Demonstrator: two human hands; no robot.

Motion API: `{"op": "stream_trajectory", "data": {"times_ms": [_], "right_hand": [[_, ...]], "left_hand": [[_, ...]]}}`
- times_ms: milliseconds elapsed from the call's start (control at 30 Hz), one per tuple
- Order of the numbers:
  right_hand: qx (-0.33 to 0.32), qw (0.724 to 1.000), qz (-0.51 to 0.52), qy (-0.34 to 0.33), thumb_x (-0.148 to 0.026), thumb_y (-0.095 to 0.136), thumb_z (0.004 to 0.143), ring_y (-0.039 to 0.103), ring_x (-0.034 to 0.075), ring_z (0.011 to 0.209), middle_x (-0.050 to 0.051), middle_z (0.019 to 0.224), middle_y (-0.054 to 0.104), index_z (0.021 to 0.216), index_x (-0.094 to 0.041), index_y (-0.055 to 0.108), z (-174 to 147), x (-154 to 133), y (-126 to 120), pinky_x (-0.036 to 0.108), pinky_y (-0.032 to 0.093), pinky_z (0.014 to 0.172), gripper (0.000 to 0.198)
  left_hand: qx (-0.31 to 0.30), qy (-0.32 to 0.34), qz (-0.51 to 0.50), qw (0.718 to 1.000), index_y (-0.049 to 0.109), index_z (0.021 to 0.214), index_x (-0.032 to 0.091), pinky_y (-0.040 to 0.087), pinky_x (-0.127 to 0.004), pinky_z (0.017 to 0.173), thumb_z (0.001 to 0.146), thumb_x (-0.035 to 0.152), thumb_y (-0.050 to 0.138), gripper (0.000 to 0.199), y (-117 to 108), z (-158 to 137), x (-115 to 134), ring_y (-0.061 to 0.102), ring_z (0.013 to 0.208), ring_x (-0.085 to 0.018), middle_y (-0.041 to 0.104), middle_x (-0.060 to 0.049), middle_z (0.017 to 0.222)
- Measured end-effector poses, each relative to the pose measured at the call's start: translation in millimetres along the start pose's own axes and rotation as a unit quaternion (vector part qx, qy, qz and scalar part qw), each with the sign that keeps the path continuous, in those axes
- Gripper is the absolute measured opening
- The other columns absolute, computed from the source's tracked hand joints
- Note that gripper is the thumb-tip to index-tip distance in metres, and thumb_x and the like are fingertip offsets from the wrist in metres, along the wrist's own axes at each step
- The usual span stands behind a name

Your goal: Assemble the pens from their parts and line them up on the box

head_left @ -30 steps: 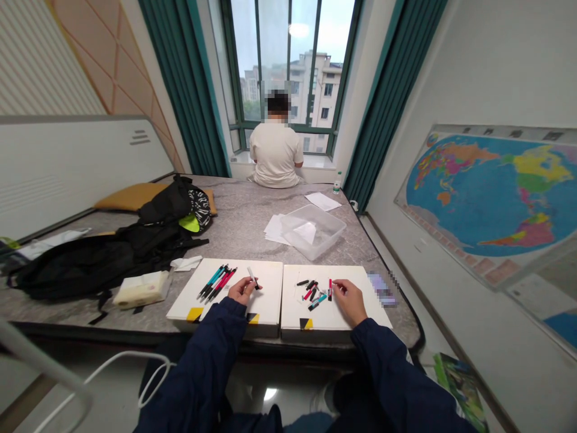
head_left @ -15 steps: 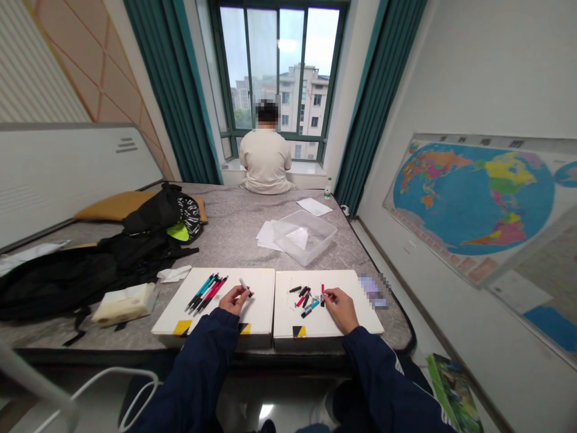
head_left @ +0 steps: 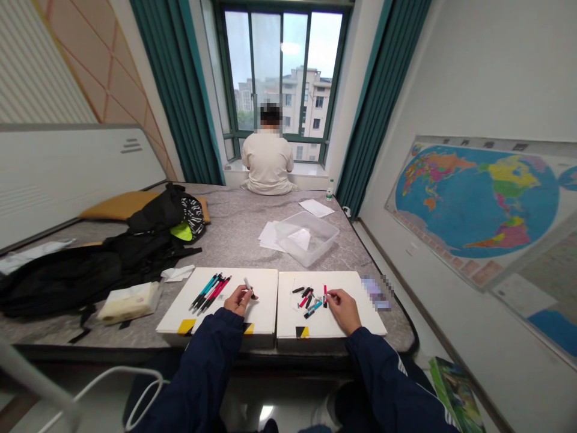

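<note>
Pinched in my left hand (head_left: 237,300) is a short pen part (head_left: 247,284), pale grey with a dark lower end, held above the left white box (head_left: 261,294). Several assembled pens (head_left: 211,293), blue, black and red, lie side by side on that box to the left of my hand. Over the right white box (head_left: 347,285), my right hand (head_left: 343,310) has thumb and finger closed on a red pen part (head_left: 325,292) with a dark end. Loose pen parts (head_left: 307,297) in black, red and blue are scattered just left of it.
A clear plastic bin (head_left: 311,246) and paper sheets (head_left: 270,236) lie beyond the boxes. At left are a tissue pack (head_left: 128,304) and a black backpack (head_left: 85,270). A blurred phone-like item (head_left: 376,293) lies at right. A person (head_left: 269,159) sits by the window.
The whole view has shifted slightly to the right. The small part in my left hand has turned a little. My right hand stays at the red part.
</note>
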State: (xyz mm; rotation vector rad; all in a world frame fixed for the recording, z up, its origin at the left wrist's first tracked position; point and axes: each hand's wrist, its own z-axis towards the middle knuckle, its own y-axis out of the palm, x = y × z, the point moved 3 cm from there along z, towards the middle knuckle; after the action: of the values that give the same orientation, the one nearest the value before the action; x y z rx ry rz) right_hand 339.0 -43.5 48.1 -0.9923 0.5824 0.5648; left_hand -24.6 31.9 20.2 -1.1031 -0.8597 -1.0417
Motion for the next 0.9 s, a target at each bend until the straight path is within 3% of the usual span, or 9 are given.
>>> {"op": "stream_trajectory", "data": {"times_ms": [167, 300, 467, 767, 900], "right_hand": [[0.009, 1.0, 0.009, 0.008, -0.039, 0.055, 0.085, 0.057, 0.018, 0.065, 0.006, 0.077, 0.067, 0.09, -0.016, 0.07, -0.1, 1.4, 0.3, 0.03, 0.045, 0.065, 0.028], [0.008, 1.0, 0.018, 0.015, -0.041, 0.056, 0.085, 0.058, 0.019, 0.066, 0.007, 0.079, 0.068, 0.09, -0.016, 0.07, -0.2, 2.4, 0.1, 0.03, 0.045, 0.066, 0.029], [0.012, 0.999, 0.029, 0.037, -0.043, 0.054, 0.087, 0.058, 0.019, 0.068, 0.007, 0.079, 0.068, 0.089, -0.016, 0.069, 0.1, 3.0, -1.4, 0.03, 0.045, 0.066, 0.031], [0.024, 0.998, 0.041, 0.031, -0.045, 0.05, 0.088, 0.063, 0.024, 0.082, 0.011, 0.09, 0.07, 0.092, -0.016, 0.07, 0.8, 0.3, -4.0, 0.035, 0.049, 0.077, 0.036], [0.032, 0.997, 0.051, 0.055, -0.046, 0.052, 0.086, 0.065, 0.026, 0.087, 0.013, 0.095, 0.071, 0.098, -0.016, 0.07, 0.6, 3.9, -4.2, 0.039, 0.05, 0.081, 0.037]], "left_hand": [[-0.007, 0.009, 0.008, 1.0, 0.06, 0.098, 0.018, 0.053, -0.029, 0.059, 0.08, 0.066, 0.05, 0.052, -2.1, -1.5, 4.6, 0.07, 0.07, -0.021, 0.075, -0.008, 0.076], [-0.037, 0.021, 0.002, 0.999, 0.059, 0.098, 0.019, 0.054, -0.028, 0.06, 0.081, 0.065, 0.05, 0.05, -2.3, -0.4, 3.3, 0.071, 0.08, -0.023, 0.075, -0.009, 0.082], [-0.009, 0.017, 0.012, 1.0, 0.061, 0.096, 0.02, 0.053, -0.028, 0.06, 0.083, 0.061, 0.049, 0.045, 0.7, -1.9, -0.9, 0.071, 0.086, -0.023, 0.075, -0.007, 0.085], [-0.017, 0.017, 0.018, 1.0, 0.063, 0.096, 0.019, 0.054, -0.029, 0.064, 0.081, 0.055, 0.053, 0.04, 3.7, -4.2, 5.6, 0.071, 0.076, -0.021, 0.075, -0.006, 0.077], [-0.018, 0.019, 0.027, 0.999, 0.064, 0.095, 0.02, 0.053, -0.026, 0.058, 0.081, 0.054, 0.054, 0.038, 4.4, -6.5, 11.6, 0.07, 0.067, -0.019, 0.074, -0.005, 0.074]]}}
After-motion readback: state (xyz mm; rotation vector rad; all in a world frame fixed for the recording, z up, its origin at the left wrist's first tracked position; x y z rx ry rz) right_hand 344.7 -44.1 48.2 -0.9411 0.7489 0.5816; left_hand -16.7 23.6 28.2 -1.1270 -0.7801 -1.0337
